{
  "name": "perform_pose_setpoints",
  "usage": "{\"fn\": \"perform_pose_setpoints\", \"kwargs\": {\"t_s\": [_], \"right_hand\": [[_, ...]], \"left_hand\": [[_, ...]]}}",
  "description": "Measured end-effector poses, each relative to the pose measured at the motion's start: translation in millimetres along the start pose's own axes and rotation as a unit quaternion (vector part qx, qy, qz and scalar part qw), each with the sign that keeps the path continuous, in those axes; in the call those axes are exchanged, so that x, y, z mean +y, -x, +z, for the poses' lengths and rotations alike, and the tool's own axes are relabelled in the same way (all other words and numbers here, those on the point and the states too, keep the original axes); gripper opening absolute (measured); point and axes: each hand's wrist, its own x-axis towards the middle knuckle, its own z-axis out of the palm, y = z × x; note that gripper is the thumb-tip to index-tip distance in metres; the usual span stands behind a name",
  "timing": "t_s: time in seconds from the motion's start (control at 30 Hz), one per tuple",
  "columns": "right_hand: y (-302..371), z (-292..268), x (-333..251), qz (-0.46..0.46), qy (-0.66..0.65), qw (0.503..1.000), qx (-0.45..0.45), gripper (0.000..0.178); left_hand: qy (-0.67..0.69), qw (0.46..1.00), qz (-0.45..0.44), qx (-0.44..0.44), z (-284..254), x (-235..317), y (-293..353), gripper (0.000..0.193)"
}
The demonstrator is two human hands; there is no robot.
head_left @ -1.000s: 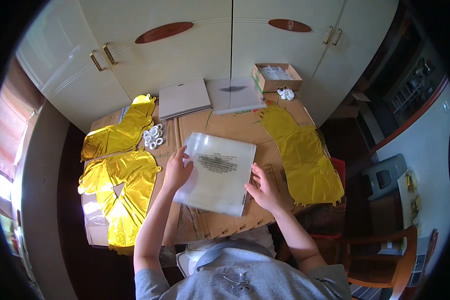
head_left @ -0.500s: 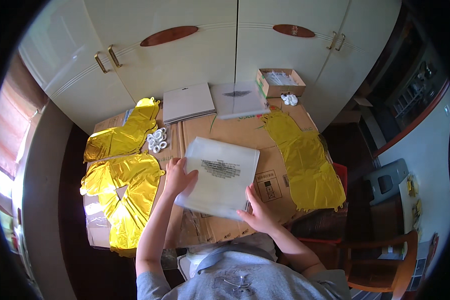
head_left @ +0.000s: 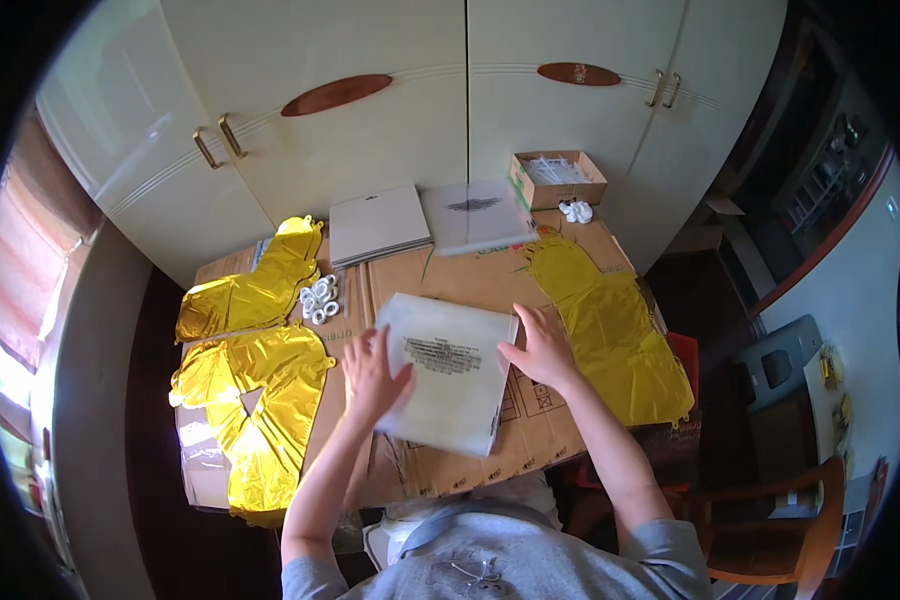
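Note:
A stack of flat, clear plastic bags (head_left: 440, 400) with a block of dark print lies at a slight tilt in the middle of the cardboard-covered table. My left hand (head_left: 375, 380) is at its left edge, fingers spread and slightly blurred, the thumb over the plastic. Along the upper right edge rests my right hand (head_left: 545, 350), thumb and forefinger apart and touching the side. Flat gold foil balloons (head_left: 270, 370) lie to the left of the bags. Another gold foil balloon (head_left: 610, 340) is spread out on the right.
Small white rolls (head_left: 319, 300) sit beside the left balloons. Farther back are grey cardboard sheets (head_left: 378, 225), more clear bags (head_left: 478, 225) and an open box (head_left: 558, 182) of thin white sticks. A white bundle (head_left: 576, 211) lies by the box. A wooden chair (head_left: 810, 530) stands at right.
My right hand has moved from the bags' lower right corner up to their upper right edge. My left hand has loosened and spread its fingers. The stack has turned slightly clockwise.

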Motion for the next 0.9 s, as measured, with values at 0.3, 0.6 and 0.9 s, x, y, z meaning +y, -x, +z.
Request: {"fn": "perform_pose_setpoints", "kwargs": {"t_s": [0.3,0.6,0.9], "right_hand": [[0.2,5.3,-11.3,0.076,-0.028,0.990,-0.115,0.053],[36.2,26.3,-22.3,-0.101,0.128,0.986,-0.045,0.061],[57.8,34.9,-38.4,-0.157,0.084,0.981,-0.079,0.063]], "left_hand": [[0.227,0.960,-0.025,-0.160,7.2,50.2,35.6,0.031],[0.045,0.994,0.074,-0.066,-5.3,53.8,57.2,0.028],[0.004,0.998,0.049,-0.035,-9.8,37.4,84.6,0.030]]}}
